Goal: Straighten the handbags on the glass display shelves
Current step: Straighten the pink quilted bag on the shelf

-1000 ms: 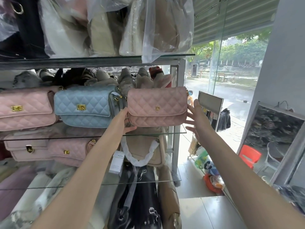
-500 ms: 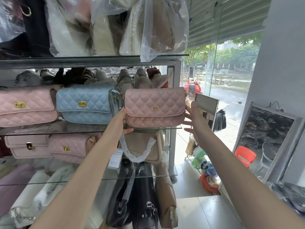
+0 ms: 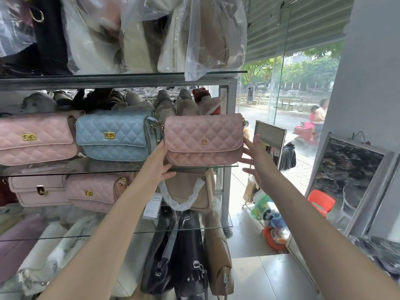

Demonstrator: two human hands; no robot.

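At right end of middle glass shelf, by its front edge: pink handbag upright, just beside blue handbag. Left hand grips its left end, thumb under the base; fingers hidden. Right hand spread, fingertips touching the right end. Judgement: steady both ends, square the bag's front to the shelf edge, avoid nudging the blue bag.

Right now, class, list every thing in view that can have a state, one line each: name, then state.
pink D-clasp bag: flap closed, upright on the glass shelf.
blue quilted bag: flap closed, upright.
left hand: grips the pink bag's lower left corner.
right hand: fingers straight, spread, at the bag's right end.
beige bag: handle wrapped in white.
shutter: lowered partway.
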